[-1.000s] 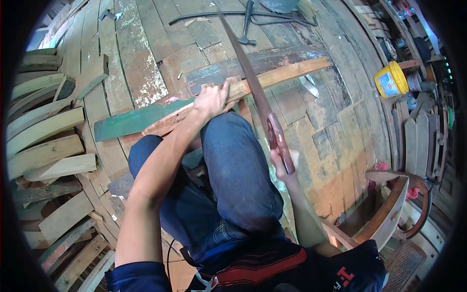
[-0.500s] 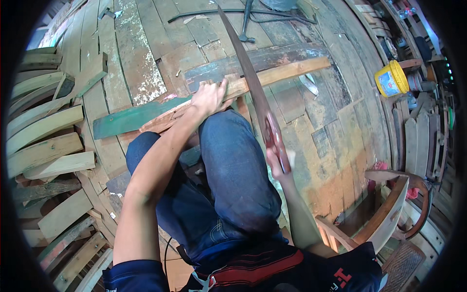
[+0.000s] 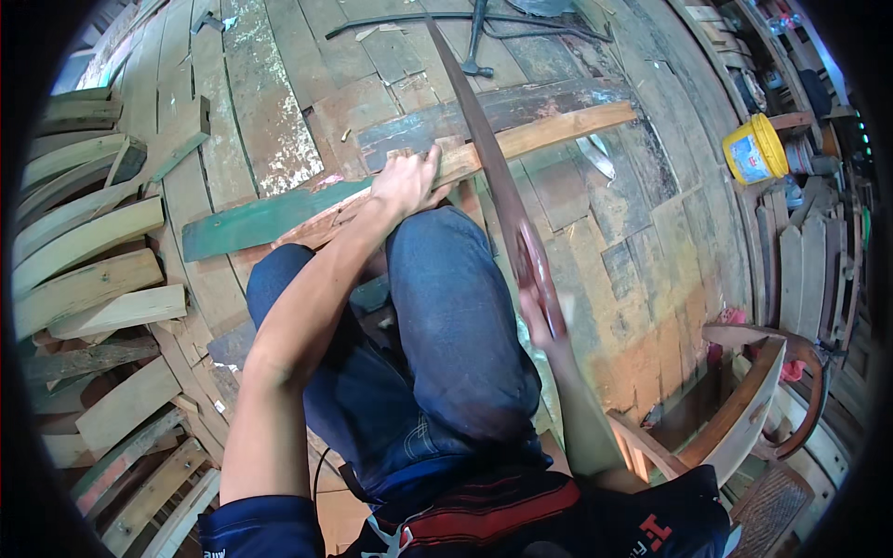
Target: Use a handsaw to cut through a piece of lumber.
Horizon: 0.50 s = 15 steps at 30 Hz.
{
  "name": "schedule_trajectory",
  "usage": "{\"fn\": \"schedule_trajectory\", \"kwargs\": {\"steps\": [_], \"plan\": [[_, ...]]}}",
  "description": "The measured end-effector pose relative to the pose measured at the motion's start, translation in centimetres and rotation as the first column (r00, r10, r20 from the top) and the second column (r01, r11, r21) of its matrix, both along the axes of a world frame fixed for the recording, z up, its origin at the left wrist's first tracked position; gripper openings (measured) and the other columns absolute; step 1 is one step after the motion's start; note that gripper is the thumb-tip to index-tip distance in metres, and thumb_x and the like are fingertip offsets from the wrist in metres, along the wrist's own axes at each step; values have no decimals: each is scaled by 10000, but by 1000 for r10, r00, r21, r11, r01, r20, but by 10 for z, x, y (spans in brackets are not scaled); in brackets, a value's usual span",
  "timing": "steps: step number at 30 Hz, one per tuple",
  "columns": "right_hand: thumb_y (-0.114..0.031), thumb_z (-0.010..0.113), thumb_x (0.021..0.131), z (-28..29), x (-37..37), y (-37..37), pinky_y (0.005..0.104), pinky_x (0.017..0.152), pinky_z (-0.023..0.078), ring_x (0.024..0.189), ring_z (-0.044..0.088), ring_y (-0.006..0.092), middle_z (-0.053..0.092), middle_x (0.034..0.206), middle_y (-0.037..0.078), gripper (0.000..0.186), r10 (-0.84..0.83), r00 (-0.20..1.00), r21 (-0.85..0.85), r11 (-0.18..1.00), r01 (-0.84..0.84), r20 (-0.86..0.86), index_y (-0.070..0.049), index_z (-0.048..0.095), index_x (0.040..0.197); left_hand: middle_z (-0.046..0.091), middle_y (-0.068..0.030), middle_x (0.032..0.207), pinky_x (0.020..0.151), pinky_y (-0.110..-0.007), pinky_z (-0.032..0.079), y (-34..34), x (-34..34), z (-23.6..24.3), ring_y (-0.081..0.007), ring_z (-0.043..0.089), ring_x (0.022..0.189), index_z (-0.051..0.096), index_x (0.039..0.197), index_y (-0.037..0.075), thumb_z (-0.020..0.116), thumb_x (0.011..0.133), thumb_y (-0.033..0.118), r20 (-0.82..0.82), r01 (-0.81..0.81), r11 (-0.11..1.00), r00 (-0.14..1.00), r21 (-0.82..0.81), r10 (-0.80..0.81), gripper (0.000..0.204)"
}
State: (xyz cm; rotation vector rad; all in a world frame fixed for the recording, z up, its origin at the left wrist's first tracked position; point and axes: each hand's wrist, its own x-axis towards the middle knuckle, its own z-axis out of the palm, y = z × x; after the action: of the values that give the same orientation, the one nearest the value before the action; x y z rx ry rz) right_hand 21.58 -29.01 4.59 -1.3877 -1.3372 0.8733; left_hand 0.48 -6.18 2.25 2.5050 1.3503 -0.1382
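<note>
My right hand [image 3: 537, 314] is wrapped round the brown handle of a long handsaw [image 3: 486, 149], whose blade points away from me. The blade crosses a light-brown, slightly curved wooden board [image 3: 567, 126] just right of my left hand [image 3: 407, 181]. That hand presses on the board, its fingers bent over the wood and partly hidden. Beneath the board's left part lies a green-painted plank [image 3: 256, 223], and behind it a dark weathered plank [image 3: 409, 130]. My bent knee in blue jeans [image 3: 456, 307] sits close behind my left hand.
Several curved wooden pieces [image 3: 98, 246] are piled at the left. A hammer [image 3: 476, 46] and a dark bar [image 3: 409, 19] lie on the plank floor [image 3: 595, 270] ahead. To the right are a yellow bucket [image 3: 767, 153] and a wooden chair-like frame [image 3: 730, 409].
The saw and my right hand have shifted slightly back toward me. My left hand stays on the board; the whole view has moved a little.
</note>
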Motion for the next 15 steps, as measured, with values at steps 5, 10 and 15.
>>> {"fn": "schedule_trajectory", "kwargs": {"steps": [5,10,15], "plan": [[-95,615,881,10,0,121,270,428,319,468,433,84,456,529,-11,224,-23,946,-159,987,-31,-323,-25,535,684,601,-280,1033,824,-494,506,6,14,4,-429,610,964,420,1276,6,585,860,504,81,-40,996,996,-83,46,669],[-71,616,871,6,-2,-9,292,478,378,500,475,101,459,539,27,106,-75,993,-235,971,52,-92,14,616,807,611,-286,1032,858,-502,498,2,-3,-6,-451,603,980,383,1335,-1,585,862,489,10,-12,1000,1000,6,12,710],[-56,629,856,24,18,-71,285,476,384,497,516,126,502,544,44,123,-57,996,-242,970,38,-72,15,591,764,614,-275,1020,852,-491,505,-2,10,3,-452,607,975,407,1317,6,592,860,475,18,-16,997,1000,-72,17,680]]}}
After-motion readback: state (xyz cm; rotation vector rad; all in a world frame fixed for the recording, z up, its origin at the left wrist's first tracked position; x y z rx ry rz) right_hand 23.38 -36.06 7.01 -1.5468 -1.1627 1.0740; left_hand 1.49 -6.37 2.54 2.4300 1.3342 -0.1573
